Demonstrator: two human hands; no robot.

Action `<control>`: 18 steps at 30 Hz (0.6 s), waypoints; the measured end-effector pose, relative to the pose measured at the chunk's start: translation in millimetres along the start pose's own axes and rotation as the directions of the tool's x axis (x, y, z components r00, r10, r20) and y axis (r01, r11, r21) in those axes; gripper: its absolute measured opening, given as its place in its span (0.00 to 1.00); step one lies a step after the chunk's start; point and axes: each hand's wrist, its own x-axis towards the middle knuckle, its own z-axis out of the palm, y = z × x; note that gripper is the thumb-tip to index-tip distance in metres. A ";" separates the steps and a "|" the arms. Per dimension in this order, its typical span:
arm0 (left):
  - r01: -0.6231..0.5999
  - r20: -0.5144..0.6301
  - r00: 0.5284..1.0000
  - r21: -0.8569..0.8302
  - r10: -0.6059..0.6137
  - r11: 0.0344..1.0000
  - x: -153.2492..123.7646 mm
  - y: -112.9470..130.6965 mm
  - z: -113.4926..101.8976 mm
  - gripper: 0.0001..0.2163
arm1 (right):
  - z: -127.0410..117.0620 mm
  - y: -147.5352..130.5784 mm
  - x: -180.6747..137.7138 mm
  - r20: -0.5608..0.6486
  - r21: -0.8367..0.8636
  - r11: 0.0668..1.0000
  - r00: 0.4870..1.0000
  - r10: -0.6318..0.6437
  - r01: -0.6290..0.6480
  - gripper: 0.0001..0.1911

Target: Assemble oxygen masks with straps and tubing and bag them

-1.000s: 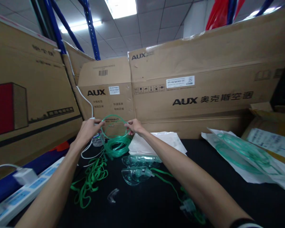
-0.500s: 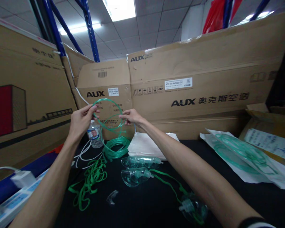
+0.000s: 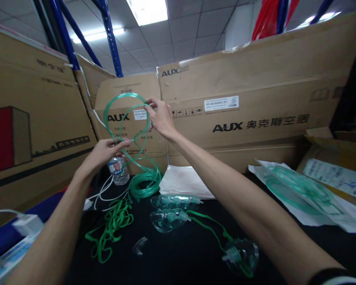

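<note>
Both of my hands hold a looped length of clear green tubing [image 3: 106, 114] up in front of the cardboard. My right hand [image 3: 161, 116] pinches the loop at its upper right side. Lower down on the left, my left hand [image 3: 108, 150] is closed on the tubing with thumb and fingers. From the loop, strands hang down towards a coil of the same green tubing [image 3: 144, 185] on the black table. A plastic bottle [image 3: 118, 172] stands just below my left hand. Nearer to me lie a tangle of green elastic straps [image 3: 117, 221] and clear green oxygen masks [image 3: 169, 219].
A stack of white sheets [image 3: 184, 182] lies behind the masks. Bagged green tubing [image 3: 299, 194] rests at the right beside an open carton [image 3: 338, 170]. A small clear plastic piece [image 3: 140, 245] lies in front. At the left are a power strip [image 3: 14, 253] and white cables [image 3: 102, 192].
My right hand has risen with the tubing, and the loop now stands higher and wider. My left hand has moved slightly down.
</note>
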 end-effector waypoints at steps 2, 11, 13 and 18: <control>0.039 0.022 0.999 0.009 -0.039 0.999 3.1 -7.5 5.0 0.23 | 1.3 8.0 -5.3 0.032 -0.035 0.999 0.999 0.038 -0.037 0.06; 0.137 0.104 0.985 0.021 -0.139 0.990 6.4 -58.4 4.8 0.28 | -8.4 64.2 -21.1 0.189 -0.129 0.942 0.925 0.329 -0.309 0.16; 0.158 0.129 0.978 0.049 -0.164 0.986 5.1 -66.7 4.7 0.28 | -7.6 65.4 -19.5 0.219 -0.128 0.932 0.907 0.360 -0.339 0.16; 0.185 0.110 0.972 0.177 -0.207 0.967 6.8 -78.1 2.6 0.29 | -1.1 58.6 -15.9 0.262 -0.101 0.930 0.892 0.367 -0.353 0.16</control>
